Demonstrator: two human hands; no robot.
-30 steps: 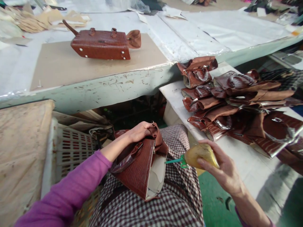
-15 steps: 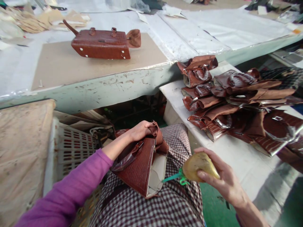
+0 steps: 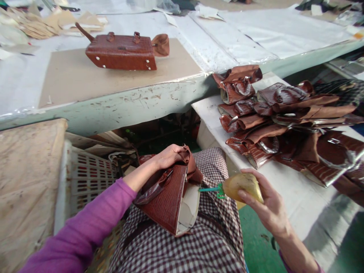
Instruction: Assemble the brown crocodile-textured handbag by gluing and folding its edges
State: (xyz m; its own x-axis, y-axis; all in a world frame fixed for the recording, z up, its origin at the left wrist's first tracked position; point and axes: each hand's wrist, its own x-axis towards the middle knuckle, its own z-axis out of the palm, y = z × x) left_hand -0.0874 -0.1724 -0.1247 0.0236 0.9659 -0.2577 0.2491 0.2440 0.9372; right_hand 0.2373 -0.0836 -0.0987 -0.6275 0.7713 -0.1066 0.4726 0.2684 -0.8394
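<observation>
A brown crocodile-textured bag (image 3: 167, 199) rests on my lap, its open end with a pale lining facing right. My left hand (image 3: 167, 156) is closed on the bag's top edge and holds it steady. My right hand (image 3: 265, 204) grips a yellowish squeeze bottle (image 3: 241, 186) with a green nozzle. The nozzle tip points left and sits just at the upper part of the bag's open end.
A finished brown bag (image 3: 122, 51) lies on a cardboard sheet on the workbench (image 3: 119, 102) ahead. A pile of brown bag pieces (image 3: 284, 121) covers a white side table (image 3: 287, 197) to the right. A slotted plastic crate (image 3: 85, 178) stands at my left.
The bottle in my right hand dipped toward the lower lining, then rose again; its nozzle now sits higher at the bag's opening. My left hand has not moved.
</observation>
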